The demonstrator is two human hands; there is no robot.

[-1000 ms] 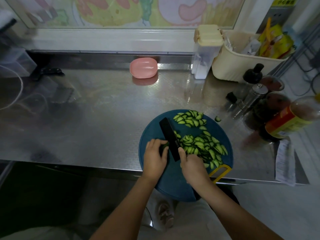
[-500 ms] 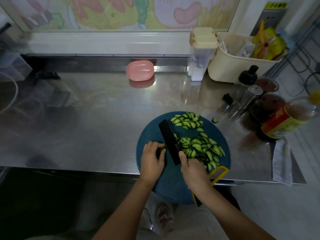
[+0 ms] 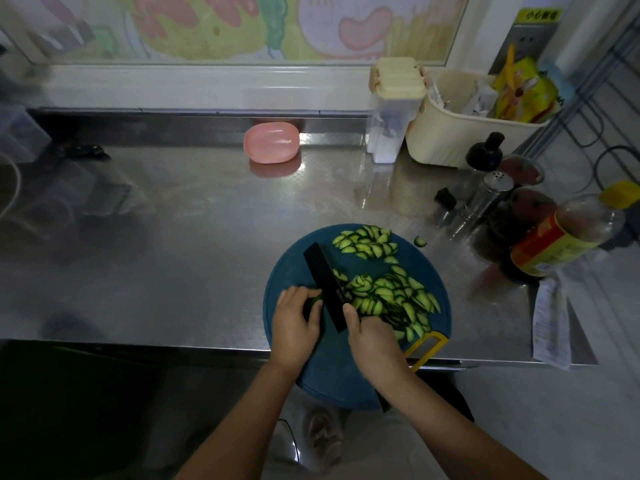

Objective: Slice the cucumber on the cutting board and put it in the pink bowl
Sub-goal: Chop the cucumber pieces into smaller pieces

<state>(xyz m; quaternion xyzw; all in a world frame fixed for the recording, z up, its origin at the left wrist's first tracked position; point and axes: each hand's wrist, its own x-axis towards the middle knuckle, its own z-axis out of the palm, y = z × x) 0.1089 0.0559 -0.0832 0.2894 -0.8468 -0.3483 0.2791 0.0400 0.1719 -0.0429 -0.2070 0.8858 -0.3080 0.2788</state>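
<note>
Steel counter [image 3: 173,254]: left hand [image 3: 294,327] fingers [image 3: 304,292] curled on cucumber end [image 3: 316,302] beside knife [image 3: 322,271], gripped by right hand [image 3: 375,344].

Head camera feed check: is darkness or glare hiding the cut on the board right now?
Head view: dim, lower left nearly black; glare streaks the counter near the pink bowl; edges bend, bottle at right smeared; knife, cucumber slices, left hand and right hand on the cutting board read clearly, the cucumber stub barely.

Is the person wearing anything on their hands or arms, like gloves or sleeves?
No. The left hand and right hand are bare, with no gloves, rings or watch visible. Both forearms are uncovered; no sleeves show.
</note>
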